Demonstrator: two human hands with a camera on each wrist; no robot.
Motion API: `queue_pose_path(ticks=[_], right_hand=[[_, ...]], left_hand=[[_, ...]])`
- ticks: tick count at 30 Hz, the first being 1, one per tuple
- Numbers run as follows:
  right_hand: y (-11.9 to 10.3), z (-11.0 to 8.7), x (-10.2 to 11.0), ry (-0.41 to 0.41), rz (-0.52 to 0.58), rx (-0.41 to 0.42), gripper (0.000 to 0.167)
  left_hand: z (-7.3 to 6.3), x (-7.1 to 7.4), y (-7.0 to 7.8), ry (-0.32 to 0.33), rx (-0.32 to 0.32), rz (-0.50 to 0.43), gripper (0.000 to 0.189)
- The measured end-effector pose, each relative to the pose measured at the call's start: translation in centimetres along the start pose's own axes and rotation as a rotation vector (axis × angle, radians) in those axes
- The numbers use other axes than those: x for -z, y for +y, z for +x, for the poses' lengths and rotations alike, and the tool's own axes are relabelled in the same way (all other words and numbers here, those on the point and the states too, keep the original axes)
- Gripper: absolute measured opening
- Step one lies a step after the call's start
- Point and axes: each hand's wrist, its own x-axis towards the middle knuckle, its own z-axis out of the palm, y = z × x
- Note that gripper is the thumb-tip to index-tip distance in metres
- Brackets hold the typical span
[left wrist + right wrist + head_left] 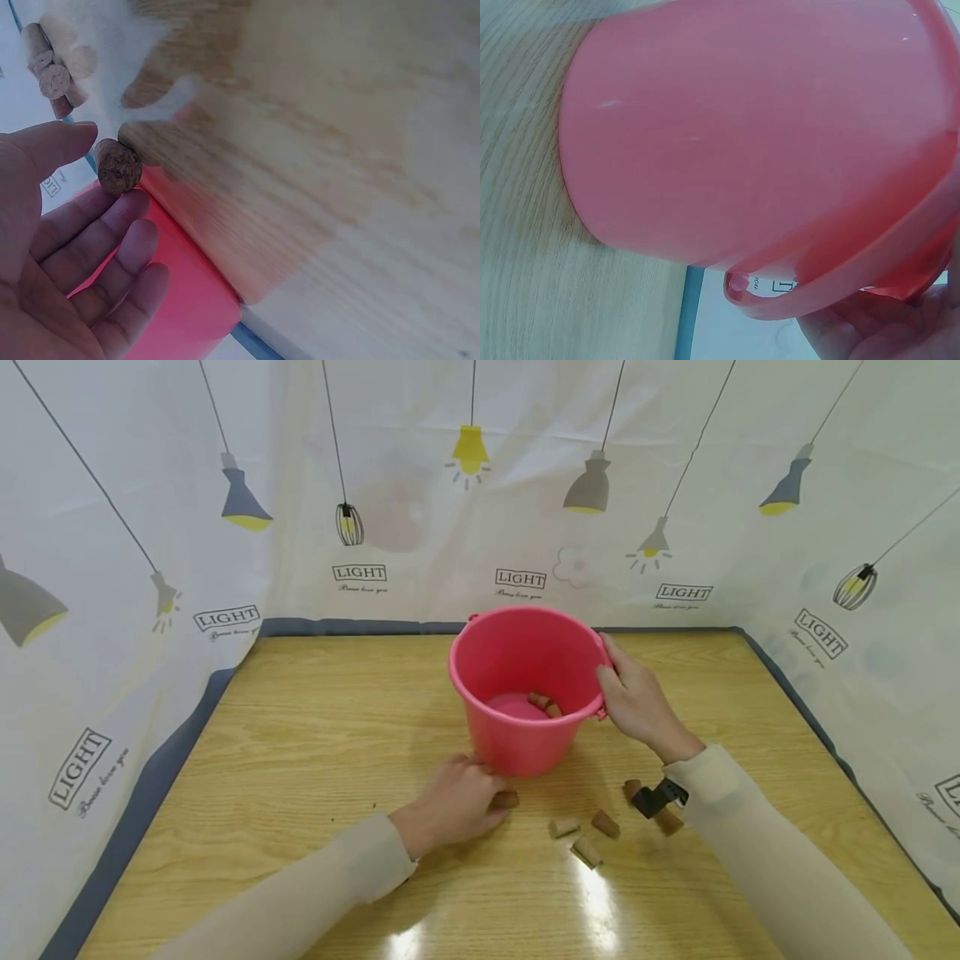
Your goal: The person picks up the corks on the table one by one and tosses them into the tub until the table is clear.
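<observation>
A pink bucket (517, 752) stands on the table, and its inside shows a few brown corks (545, 704) on the bottom. My right hand (637, 697) grips the bucket at its right rim; the wrist view shows the fingers by the pink handle (840, 285). Low in front of the bucket, my left hand (457, 802) is down at the table around a brown cork (120, 169). The fingertips come right up to this cork, while the thumb stands a little apart from it with a small gap.
Several loose corks (605, 823) lie on the wooden table (315, 735) right of my left hand, some under my right wrist with its black strap (658, 797). A white cloth (420, 527) printed with lamps borders the table at the back and sides.
</observation>
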Motion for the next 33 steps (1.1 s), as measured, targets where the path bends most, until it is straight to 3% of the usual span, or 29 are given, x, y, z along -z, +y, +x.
queue_pose_path(ticks=[12,33], right_hand=[[0.2,0.2,-0.1,0.013,-0.007,-0.001,0.053],[0.0,0.0,0.1,-0.005,-0.009,0.002,0.056]], left_hand=[[-0.1,0.0,0.3,-0.037,0.004,0.044,0.008],[-0.1,1.8,0.3,0.08,-0.042,0.009,0.005]])
